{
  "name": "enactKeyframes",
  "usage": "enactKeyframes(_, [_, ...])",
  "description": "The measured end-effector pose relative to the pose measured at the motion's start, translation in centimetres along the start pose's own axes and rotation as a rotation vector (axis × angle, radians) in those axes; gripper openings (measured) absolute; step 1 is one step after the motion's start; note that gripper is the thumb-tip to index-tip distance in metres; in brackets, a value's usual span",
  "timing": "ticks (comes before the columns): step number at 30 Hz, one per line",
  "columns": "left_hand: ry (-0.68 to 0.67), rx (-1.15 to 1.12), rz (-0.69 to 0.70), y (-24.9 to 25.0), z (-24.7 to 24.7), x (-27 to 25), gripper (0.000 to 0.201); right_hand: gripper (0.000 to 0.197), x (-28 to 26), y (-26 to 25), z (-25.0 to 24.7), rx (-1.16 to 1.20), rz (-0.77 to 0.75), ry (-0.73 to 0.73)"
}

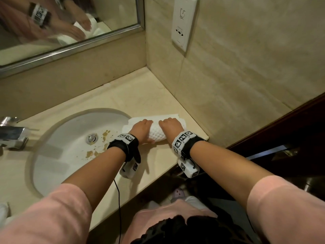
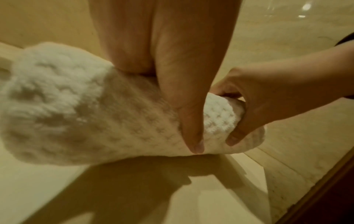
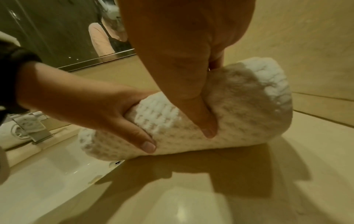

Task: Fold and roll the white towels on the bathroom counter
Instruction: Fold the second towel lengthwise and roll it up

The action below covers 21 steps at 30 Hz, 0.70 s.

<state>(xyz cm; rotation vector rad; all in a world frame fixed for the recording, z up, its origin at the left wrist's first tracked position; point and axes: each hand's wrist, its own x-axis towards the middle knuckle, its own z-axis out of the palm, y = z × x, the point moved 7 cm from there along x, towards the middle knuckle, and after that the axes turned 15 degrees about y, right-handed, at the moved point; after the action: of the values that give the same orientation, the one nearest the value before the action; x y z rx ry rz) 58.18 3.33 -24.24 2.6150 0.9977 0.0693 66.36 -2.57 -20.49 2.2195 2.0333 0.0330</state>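
A white waffle-textured towel (image 1: 157, 133) lies rolled into a thick cylinder on the beige counter (image 1: 140, 95), just right of the sink. A short flat tail of it (image 1: 158, 117) still shows beyond the roll. My left hand (image 1: 142, 128) grips the roll's left part, its fingers curled over the top and its thumb on the near side. My right hand (image 1: 170, 126) grips the right part the same way. Close up, the roll (image 2: 76, 113) sits under my left hand (image 2: 172, 75), with the right hand (image 2: 268, 97) farther along. In the right wrist view, the roll (image 3: 239, 113) lies under both my right hand (image 3: 182, 68) and my left hand (image 3: 91, 103).
The oval sink (image 1: 58, 155), marked with brown stains, lies to the left with a chrome tap (image 1: 12, 136). A mirror (image 1: 52, 32) and a tiled wall with a socket (image 1: 184, 23) close off the corner. The counter's front edge (image 1: 175, 166) is near my wrists. More white cloth (image 1: 3, 213) lies at the far left.
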Motion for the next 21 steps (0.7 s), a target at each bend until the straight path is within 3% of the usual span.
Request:
enactKeyframes(10, [0.088, 0.094, -0.057, 0.7, 0.6, -1.3, 0.099, 0.021, 2.0, 0.0, 0.7, -0.009, -0.010, -0.206])
enactKeyframes(12, [0.121, 0.174, -0.051, 0.9, 0.6, -1.3, 0.088, 0.024, 2.7, 0.3, 0.6, 0.013, -0.001, -0.263])
enactKeyframes(16, [0.241, 0.286, -0.004, 1.7, 0.6, -1.4, 0.044, 0.022, 3.9, 1.0, 0.5, 0.030, -0.005, -0.357])
enactKeyframes(18, [0.276, 0.300, 0.012, 2.0, 0.2, -1.3, 0.041, 0.018, 4.4, 1.5, 0.1, 0.052, -0.009, -0.354])
enactKeyframes(21, [0.123, 0.240, -0.035, 1.3, 0.2, -0.4, 0.045, 0.020, 4.5, 2.1, 0.0, 0.095, 0.027, -0.330])
